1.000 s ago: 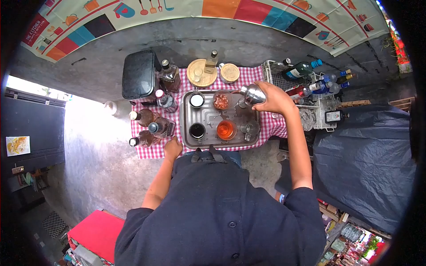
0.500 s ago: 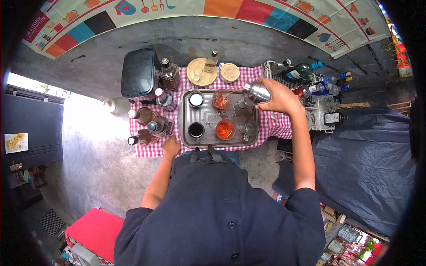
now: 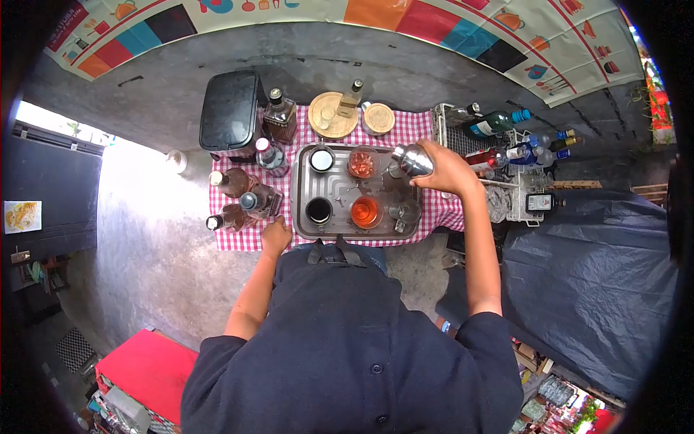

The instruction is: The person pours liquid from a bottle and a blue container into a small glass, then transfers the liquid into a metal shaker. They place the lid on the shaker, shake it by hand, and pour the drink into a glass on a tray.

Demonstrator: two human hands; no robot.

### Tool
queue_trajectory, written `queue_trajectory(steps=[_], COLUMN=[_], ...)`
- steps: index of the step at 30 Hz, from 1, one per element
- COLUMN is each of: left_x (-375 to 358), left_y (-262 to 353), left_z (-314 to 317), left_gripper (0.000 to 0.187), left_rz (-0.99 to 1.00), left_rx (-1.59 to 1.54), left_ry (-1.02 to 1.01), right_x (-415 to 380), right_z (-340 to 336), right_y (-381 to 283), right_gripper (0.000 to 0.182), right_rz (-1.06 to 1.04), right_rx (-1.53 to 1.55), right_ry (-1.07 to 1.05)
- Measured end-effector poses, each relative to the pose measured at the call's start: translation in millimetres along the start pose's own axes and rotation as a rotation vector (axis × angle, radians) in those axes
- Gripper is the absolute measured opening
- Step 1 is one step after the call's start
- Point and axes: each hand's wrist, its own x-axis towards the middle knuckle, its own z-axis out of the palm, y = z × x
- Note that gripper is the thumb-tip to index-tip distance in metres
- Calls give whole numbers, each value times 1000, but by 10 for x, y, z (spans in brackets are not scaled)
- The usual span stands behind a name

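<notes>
My right hand (image 3: 450, 172) is wrapped round a metal cocktail shaker (image 3: 415, 160). The shaker is tilted, its narrow end pointing left above the tray's right side. Beneath it a clear glass (image 3: 395, 171) is partly hidden. The brown serving tray (image 3: 340, 233) also carries a glass with reddish pieces (image 3: 363, 163), a glass of orange-red drink (image 3: 366, 212), a dark-filled glass (image 3: 318, 210), a pale-looking glass (image 3: 321, 160) and a clear glass (image 3: 402, 215). My left hand (image 3: 276, 236) rests with curled fingers at the table's front edge, beside the bottles; nothing shows in it.
Several bottles (image 3: 260, 201) crowd the checked cloth's left side, near a black bin (image 3: 230, 112). Behind the tray are a round wooden board (image 3: 325, 130) with a small bottle and a lidded mug (image 3: 378, 118). A wire rack (image 3: 522, 206) holds bottles on the right.
My right hand has brought the shaker slightly left and toward me. The whole view has shifted a little. My left hand stays at the table edge.
</notes>
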Motion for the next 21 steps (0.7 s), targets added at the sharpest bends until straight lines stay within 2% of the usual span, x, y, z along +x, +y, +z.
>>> queue_trajectory(steps=[6,9,11,14,21], left_x=[-9,-8,-7,-8,12], left_y=[10,15,-7,-24,-21], left_z=[18,-4,42,63,44], left_gripper=[26,27,28,31,37], left_rz=[-16,-24,-4,4,-30], left_rx=[-19,-28,-20,-18,-30], left_ry=[20,-12,35,58,-5], right_x=[116,172,193,248,357], right_z=[351,537,582,713,890], right_y=[174,293,279,358,432], right_gripper=[76,82,85,92,93], right_rz=[68,84,56,121,142], right_rx=[113,120,114,110,142], right_ry=[-93,-110,-95,-137,-172])
